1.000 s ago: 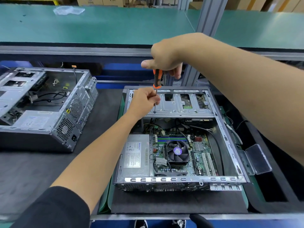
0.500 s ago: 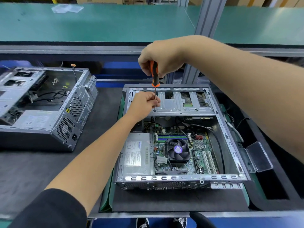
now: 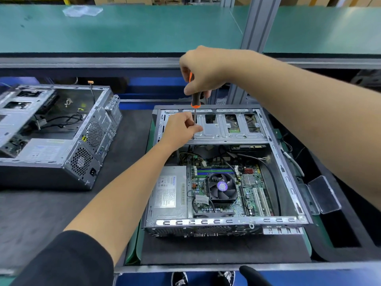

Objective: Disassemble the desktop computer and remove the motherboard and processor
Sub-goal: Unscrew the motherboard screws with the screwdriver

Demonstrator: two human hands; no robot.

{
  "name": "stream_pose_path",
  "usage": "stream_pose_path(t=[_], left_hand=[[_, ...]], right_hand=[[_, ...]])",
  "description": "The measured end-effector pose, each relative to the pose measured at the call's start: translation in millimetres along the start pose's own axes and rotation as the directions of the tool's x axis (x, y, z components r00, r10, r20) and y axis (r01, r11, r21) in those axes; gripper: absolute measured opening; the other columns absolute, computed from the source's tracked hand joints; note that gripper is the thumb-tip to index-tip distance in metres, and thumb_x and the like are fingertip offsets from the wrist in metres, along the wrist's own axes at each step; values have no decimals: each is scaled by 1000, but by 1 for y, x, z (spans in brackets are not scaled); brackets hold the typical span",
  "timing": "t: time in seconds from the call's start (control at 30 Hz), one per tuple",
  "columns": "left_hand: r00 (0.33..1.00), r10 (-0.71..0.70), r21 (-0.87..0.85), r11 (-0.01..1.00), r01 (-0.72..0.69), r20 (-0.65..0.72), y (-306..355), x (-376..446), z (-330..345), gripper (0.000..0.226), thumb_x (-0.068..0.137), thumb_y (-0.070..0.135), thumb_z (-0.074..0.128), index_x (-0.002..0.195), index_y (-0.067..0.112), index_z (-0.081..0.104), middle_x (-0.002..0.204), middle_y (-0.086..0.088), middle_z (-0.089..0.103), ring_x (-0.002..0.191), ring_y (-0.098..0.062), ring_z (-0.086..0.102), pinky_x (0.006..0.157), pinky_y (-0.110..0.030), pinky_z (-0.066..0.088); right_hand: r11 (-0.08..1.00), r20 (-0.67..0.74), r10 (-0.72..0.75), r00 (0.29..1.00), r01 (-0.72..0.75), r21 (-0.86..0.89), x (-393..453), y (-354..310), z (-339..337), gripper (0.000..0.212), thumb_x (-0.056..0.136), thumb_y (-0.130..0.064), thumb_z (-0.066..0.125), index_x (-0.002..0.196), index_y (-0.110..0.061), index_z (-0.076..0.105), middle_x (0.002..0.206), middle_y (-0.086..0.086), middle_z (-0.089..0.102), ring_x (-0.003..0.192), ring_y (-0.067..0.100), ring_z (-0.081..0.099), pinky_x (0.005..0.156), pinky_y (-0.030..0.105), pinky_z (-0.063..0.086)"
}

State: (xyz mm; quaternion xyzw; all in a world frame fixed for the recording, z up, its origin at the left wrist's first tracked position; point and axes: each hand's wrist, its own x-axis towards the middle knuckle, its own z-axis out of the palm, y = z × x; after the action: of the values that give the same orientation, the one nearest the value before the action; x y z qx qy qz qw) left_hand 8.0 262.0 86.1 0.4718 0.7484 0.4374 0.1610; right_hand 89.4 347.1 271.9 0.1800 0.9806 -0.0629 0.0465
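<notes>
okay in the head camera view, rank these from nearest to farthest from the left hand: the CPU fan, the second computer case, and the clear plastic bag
1. CPU fan: just below the left hand, inside the open case.
2. Second computer case: off to the left.
3. Clear plastic bag: on the far green bench, upper left.

Screwdriver [image 3: 195,101] handle top hidden in right hand [image 3: 203,69], tip/screw hidden behind left hand [image 3: 181,129] fingers; second case [image 3: 53,137] cut off by left edge & blurred, PSU label [image 3: 167,191] text too small to read.

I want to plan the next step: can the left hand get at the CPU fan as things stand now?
Probably yes, once it lets go: the left hand steadies the screwdriver, and the CPU fan lies uncovered in the open case.
</notes>
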Motion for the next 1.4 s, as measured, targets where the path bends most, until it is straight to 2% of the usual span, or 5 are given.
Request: stream_pose_path(t=[0.1, 0.27, 0.47, 0.73, 1.4], left_hand=[[1000, -14, -42, 999, 15, 9, -1, -2, -2, 39, 75, 22, 80, 61, 17, 44, 56, 7, 50, 45, 1, 39, 49, -12, 35], [988, 19, 9, 1000, -21, 152, 2, -5, -10, 16, 84, 15, 72, 72, 20, 63, 70, 11, 62, 60, 1, 53, 64, -15, 43], [990, -14, 45, 999, 8, 143, 3, -9, -7, 12, 88, 9, 66, 80, 15, 71, 72, 15, 64, 64, -2, 58, 68, -18, 47], [996, -9, 53, 999, 4, 92, 2, -7, -4, 12, 87, 16, 68, 82, 6, 73, 73, 0, 68, 69, -17, 63, 73, -34, 54], [997, 18, 33, 999, -21, 79, 19, -7, -17, 10, 91, 13, 63, 89, 7, 70, 83, -8, 70, 78, -21, 65, 81, -37, 55]], right_hand=[[996, -4, -92, 996, 92, 22, -4, 2, -3, 34, 76, -15, 76, 103, -19, 56, 96, 1, 66, 83, 18, 63, 70, 34, 51], [989, 76, -122, 990, 116, 87, -8, 3, -3, 36, 72, 2, 70, 99, -18, 59, 95, -4, 64, 88, 17, 61, 72, 33, 51], [990, 33, -83, 996, 79, 117, -10, 4, 1, 46, 82, -42, 71, 117, -22, 48, 109, -2, 58, 95, 21, 57, 82, 38, 48], [952, -113, 104, 988, -66, 299, -13, 6, 10, 44, 76, -25, 79, 109, -13, 51, 86, 1, 65, 53, 8, 68, 50, 21, 52], [911, -282, 136, 950, -8, 412, -17, 4, 11, 41, 83, -34, 72, 103, -13, 43, 85, -3, 52, 59, 12, 64, 42, 14, 46]])
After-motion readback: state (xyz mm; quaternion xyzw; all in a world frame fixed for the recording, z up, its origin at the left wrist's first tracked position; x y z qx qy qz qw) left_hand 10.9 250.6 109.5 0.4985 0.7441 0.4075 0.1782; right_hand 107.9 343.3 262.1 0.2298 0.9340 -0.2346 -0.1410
